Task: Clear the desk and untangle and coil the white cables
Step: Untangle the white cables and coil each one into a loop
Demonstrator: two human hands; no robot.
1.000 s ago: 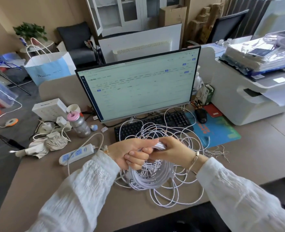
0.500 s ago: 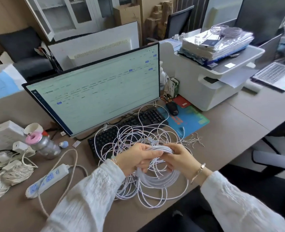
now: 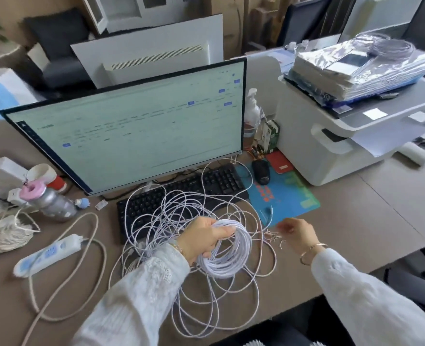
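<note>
Here my left hand (image 3: pixel 204 239) grasps a round, tidy coil of thin white cable (image 3: pixel 227 255), fingers curled through its loops, above the smooth tan tabletop (image 3: pixel 356 221). Loose, springy strands (image 3: pixel 171 213) sprawl tangled over the black keyboard (image 3: pixel 181 196). My right hand (image 3: pixel 297 234) hovers beside frayed wire ends (image 3: pixel 272 236), blurred; its grip I cannot tell.

Keyboard (image 3: pixel 181 203) before monitor (image 3: pixel 131 131) (printer (image 3: pixel 331 146) right).

I see a brown desk (image 3: pixel 356 221): loose white cables (image 3: pixel 219 308) under my grip, keyboard (image 3: pixel 181 196) beyond it, power strip (image 3: pixel 49 253) left, possibly twine further left.
</note>
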